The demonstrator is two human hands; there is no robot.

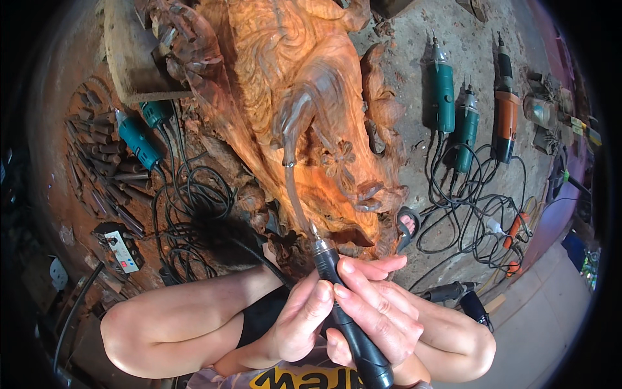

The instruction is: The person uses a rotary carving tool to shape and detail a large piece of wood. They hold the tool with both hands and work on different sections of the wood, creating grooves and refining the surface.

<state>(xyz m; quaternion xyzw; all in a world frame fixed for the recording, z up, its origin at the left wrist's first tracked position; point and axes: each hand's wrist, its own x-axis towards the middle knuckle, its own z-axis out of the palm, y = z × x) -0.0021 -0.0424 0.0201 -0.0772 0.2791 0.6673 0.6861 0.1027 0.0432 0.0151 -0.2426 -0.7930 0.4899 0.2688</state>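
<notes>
A black rotary carving handpiece (350, 318) points away from me, slanting up toward the wood, its metal tip at the near end of a carved wooden sculpture (259, 84). My left hand (301, 324) presses thumb and fingers against the handpiece from the left. From the right, my right hand (383, 308) closes around the same tool, its index finger reaching out past the barrel. The sculpture is orange-brown, with swirling grooves and a darker, thin curved branch (295, 194) running down toward the tip. Whether the tip touches the wood I cannot tell.
Two green power grinders (444, 97) and an orange one (505, 123) lie at the right with tangled black cords (463, 214). More green tools (137, 139) lie left, beside a pile of wooden sticks (107, 159). A switch box (121, 253) stands near my left knee.
</notes>
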